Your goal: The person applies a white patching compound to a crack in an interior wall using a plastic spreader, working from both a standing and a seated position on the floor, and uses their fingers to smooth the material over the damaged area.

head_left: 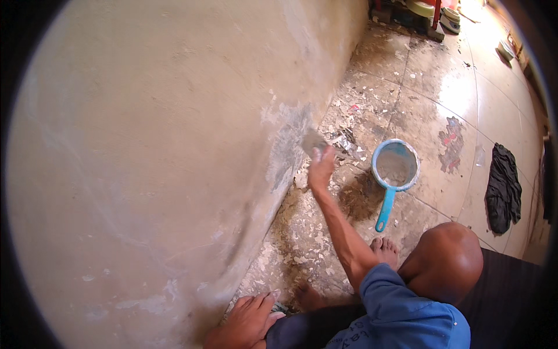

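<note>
My right hand (321, 168) grips a putty knife (314, 143), its blade against the low part of the wall (151, 139). A darker grey, damp-looking patch of filler (289, 139) spreads on the wall there. To the right of that hand, a blue dipper (385, 209) with a long handle stands on the floor, grey paste (396, 166) inside it. Down by the wall's base, my left hand (250, 317) is closed, fingers together and thumb below. A small object peeks out beside its fingertips, too hidden to name.
Flaked paint and debris (314, 238) litter the tiled floor (433, 125) along the wall. A crumpled black plastic bag (503, 189) lies at the right. A red-framed stand (435, 17) is at the far end. My bare foot (385, 251) and knee (444, 256) are close to the dipper.
</note>
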Available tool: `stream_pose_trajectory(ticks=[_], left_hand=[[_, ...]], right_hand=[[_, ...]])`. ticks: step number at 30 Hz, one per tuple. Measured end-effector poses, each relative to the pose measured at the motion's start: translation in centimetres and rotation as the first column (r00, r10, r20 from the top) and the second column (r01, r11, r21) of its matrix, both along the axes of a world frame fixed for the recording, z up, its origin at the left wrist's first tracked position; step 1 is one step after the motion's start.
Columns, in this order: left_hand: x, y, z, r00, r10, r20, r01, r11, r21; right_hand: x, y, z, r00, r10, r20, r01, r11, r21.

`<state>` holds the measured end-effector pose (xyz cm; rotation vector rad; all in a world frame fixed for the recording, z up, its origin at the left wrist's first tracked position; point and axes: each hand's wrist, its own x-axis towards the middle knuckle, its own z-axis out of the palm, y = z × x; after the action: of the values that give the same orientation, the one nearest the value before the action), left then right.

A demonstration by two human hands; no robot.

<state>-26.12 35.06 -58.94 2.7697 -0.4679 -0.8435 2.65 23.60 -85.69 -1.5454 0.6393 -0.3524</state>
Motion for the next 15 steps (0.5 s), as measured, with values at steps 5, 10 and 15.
stream_pose_trajectory(ticks=[5, 10, 15], left_hand=[[-1.0, -0.5, 0.6, 0.997, 0.066, 0.037, -0.066, 0.998, 0.010], [-0.8, -2.2, 1.8, 0.992, 0.008, 0.122, -0.001, 0.998, -0.058], [-0.7, -2.3, 1.2, 0.990, -0.028, 0.135, 0.041, 0.995, -0.095]], right_hand=[[-2.2, 5.1, 1.8, 0.951, 0.304, 0.053, -0.259, 0.880, -0.397], [-3.8, 6.5, 1.3, 0.909, 0.417, 0.025, -0.353, 0.798, -0.488], [-7.4, 6.3, -0.3, 0.811, 0.568, 0.142, -0.385, 0.700, -0.601]])
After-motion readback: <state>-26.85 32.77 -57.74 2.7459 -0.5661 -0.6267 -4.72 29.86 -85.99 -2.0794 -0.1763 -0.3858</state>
